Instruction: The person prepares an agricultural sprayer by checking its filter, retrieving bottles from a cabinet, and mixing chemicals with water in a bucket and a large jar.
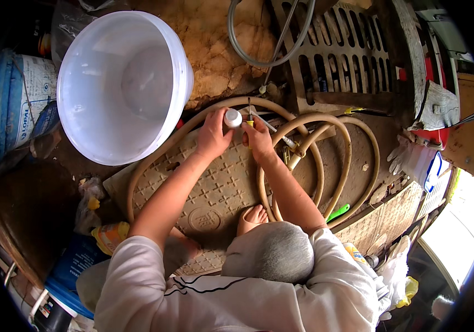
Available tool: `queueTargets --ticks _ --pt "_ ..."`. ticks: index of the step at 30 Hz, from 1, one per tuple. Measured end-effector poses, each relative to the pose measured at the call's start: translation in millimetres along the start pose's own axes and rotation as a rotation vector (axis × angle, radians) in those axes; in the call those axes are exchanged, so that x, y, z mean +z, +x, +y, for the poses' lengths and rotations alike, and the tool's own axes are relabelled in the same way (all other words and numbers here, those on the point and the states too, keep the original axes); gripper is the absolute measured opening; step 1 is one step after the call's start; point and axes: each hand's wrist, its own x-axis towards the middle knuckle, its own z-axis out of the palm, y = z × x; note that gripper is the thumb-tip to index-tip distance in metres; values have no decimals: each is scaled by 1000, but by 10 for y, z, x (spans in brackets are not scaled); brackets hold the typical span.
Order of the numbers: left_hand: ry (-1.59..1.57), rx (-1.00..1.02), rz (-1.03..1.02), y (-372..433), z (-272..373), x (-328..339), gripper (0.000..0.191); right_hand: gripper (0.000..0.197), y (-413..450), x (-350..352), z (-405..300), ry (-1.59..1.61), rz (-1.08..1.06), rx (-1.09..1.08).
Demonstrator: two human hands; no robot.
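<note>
My left hand (213,135) grips a small white plastic piece (233,118) with a round top, perhaps a cap or small bottle. Beside it, my right hand (258,139) is closed around the yellow handle of a screwdriver (250,121), its thin metal shaft pointing away from me. The two hands almost meet; whether the tool touches the white piece I cannot tell. Below them lies a brown, cross-patterned cover plate (216,182) with a raised emblem. A coiled tan hose (346,145) loops around the right of it, with a white tube (276,132) near my right hand.
A large translucent white tub (114,91) stands at the left, next to a blue and white bucket (21,103). A slotted grate (340,54) and a clear hose (237,45) are at the far side. A green handle (338,212) lies by the hose. My sandalled foot (255,216) rests on the plate.
</note>
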Motion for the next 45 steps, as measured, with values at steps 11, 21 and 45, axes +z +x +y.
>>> queueTargets --ticks 11,21,45 --pt "7 103 133 -116 -3 84 54 29 -205 -130 -9 -330 155 -90" --pt "-769 -202 -59 -22 -129 270 33 36 -694 -13 -54 -623 154 -200" --pt "-894 -271 119 -17 -35 467 25 41 -622 274 -21 -911 260 -281"
